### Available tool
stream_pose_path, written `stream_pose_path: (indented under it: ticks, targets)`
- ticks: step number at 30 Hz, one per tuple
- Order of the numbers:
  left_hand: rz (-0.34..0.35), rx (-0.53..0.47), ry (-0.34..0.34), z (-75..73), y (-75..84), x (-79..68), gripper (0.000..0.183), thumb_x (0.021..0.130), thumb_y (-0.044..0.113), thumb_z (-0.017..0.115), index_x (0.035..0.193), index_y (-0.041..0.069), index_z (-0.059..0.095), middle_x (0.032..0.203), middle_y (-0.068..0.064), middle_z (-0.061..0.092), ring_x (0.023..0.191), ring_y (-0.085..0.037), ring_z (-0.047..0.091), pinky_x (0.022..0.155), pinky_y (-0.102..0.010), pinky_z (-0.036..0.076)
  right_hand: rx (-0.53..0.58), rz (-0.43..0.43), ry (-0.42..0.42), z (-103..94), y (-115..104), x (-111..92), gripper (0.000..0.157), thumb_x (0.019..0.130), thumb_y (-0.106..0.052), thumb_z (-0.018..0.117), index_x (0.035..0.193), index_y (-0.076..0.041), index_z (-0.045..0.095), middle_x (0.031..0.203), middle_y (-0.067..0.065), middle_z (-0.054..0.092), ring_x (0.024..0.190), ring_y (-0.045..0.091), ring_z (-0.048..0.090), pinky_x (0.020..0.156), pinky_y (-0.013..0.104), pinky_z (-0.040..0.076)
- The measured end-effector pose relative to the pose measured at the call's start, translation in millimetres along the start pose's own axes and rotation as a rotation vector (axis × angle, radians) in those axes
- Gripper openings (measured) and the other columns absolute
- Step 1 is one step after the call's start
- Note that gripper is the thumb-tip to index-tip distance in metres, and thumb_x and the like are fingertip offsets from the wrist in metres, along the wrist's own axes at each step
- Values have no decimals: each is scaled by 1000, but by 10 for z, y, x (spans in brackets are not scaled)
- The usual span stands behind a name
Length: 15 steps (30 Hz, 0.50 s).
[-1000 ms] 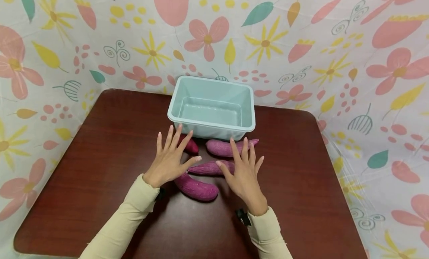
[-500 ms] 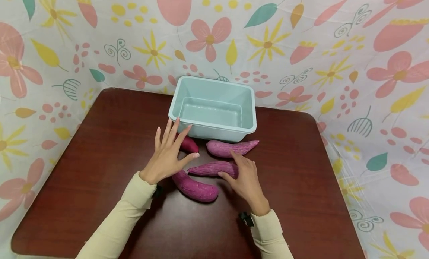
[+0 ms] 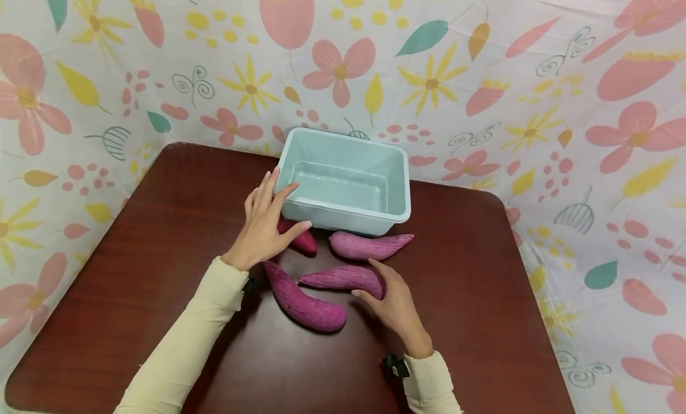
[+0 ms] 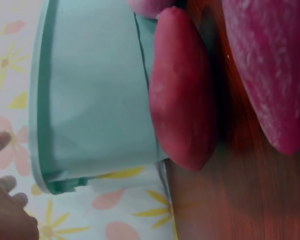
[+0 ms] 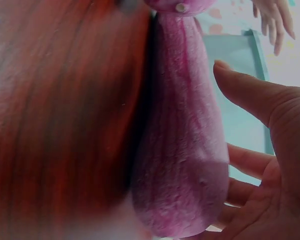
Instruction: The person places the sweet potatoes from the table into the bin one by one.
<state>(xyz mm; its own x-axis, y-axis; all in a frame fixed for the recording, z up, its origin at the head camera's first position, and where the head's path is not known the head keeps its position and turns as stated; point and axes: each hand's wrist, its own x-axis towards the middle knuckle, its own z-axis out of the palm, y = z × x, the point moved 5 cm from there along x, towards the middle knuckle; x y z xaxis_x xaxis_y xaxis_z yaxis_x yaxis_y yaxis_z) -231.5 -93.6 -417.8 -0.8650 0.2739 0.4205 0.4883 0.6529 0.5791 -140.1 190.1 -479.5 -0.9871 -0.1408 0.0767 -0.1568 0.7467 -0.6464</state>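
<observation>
Several purple sweet potatoes lie on the table in front of a pale blue plastic tub. My right hand [image 3: 396,301] curves about the thick right end of the middle sweet potato [image 3: 343,278]. In the right wrist view its fingers go behind that sweet potato [image 5: 185,150], while the thumb [image 5: 242,87] stands a little apart from it. My left hand [image 3: 262,229] is spread by the tub's left front corner, above a redder sweet potato [image 3: 306,242]; in the left wrist view this red sweet potato [image 4: 182,95] lies against the tub.
The tub [image 3: 348,221] stands at the back, with nothing in it. A paler sweet potato [image 3: 367,246] lies before it, and a curved one [image 3: 305,307] is nearest me. The dark wooden table [image 3: 471,307] has floral cloth [image 3: 536,104] behind and beside it.
My right hand has drawn its spread fingers in around the middle sweet potato's right end. The left hand has moved slightly forward and left, toward the tub's corner.
</observation>
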Motion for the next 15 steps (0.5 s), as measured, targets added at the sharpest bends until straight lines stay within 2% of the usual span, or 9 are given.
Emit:
stream_pose_path:
  ticks: [5, 11, 15]
  targets:
    - [10, -77, -11, 44, -82, 89, 76, 94, 65, 56, 154, 22, 38, 171, -11, 3, 160, -32, 1, 119, -64, 9, 28, 37, -1, 35, 83, -64, 77, 80, -34, 86, 146, -13, 52, 146, 14, 57, 136, 38, 53, 111, 56, 42]
    - [-9, -104, 5, 58, -181, 194, 71, 91, 50, 70, 150, 20, 44, 171, -13, 5, 160, -32, 3, 118, -67, 10, 42, 1, -5, 81, 90, -70, 75, 80, -30, 87, 144, -12, 54, 144, 13, 59, 133, 37, 55, 110, 56, 43]
    - [-13, -113, 4, 79, -225, 275, 67, 89, 45, 74, 146, 22, 48, 171, -11, 4, 160, -30, 1, 118, -66, 11, 52, -4, 16, 86, 102, -47, 71, 80, -27, 87, 142, -13, 56, 142, 12, 61, 132, 36, 56, 109, 56, 44]
